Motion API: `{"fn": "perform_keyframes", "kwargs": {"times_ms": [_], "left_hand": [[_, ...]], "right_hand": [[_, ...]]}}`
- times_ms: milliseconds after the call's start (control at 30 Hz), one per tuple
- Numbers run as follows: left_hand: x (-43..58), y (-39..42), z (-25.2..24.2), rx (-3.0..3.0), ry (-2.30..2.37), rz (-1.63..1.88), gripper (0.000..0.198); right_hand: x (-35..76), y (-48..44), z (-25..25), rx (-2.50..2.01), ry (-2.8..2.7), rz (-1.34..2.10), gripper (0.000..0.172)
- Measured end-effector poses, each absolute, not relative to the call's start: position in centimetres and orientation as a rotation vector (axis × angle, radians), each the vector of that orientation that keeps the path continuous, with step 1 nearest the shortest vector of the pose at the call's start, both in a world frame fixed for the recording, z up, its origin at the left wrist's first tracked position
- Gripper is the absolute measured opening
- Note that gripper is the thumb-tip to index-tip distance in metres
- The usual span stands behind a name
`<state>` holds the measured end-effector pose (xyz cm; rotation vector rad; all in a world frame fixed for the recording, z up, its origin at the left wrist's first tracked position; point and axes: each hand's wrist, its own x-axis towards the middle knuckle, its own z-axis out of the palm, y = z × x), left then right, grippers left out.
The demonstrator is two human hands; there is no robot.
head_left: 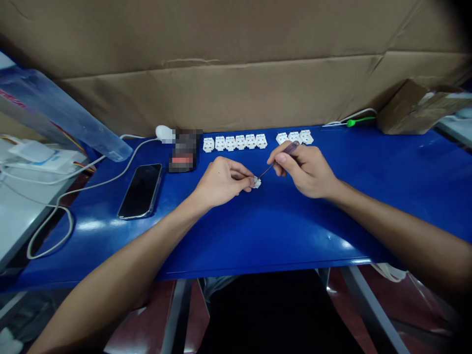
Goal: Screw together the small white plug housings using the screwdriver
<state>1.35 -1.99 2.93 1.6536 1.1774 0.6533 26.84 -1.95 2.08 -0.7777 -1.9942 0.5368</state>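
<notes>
My left hand (221,181) pinches a small white plastic part (257,182) against the blue table (258,231). My right hand (304,167) grips a thin screwdriver (280,158) with a translucent handle, and its metal tip touches the white part. Behind my hands, a row of several similar white parts (235,142) lies along the back of the table. A second group of three white parts (295,137) sits to the right of that row.
A dark phone (140,191) lies face up at the left, with a white cable (84,184) curling beside it. A clear plastic bag (62,115) leans at far left. Cardboard sheets (236,73) wall off the back. A cardboard box (416,105) stands at right.
</notes>
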Motion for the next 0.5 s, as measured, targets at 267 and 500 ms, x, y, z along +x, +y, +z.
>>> {"fn": "perform_keyframes", "kwargs": {"times_ms": [267, 500], "left_hand": [[1.4, -1.8, 2.2, 1.697, 1.139, 0.67, 0.011], [1.7, -1.9, 1.7, 1.698, 1.119, 0.718, 0.011]], "right_hand": [[26.3, -2.1, 2.3, -0.784, -2.098, 0.461, 0.045], [26.4, -2.1, 2.7, -0.795, -2.101, 0.435, 0.047]]}}
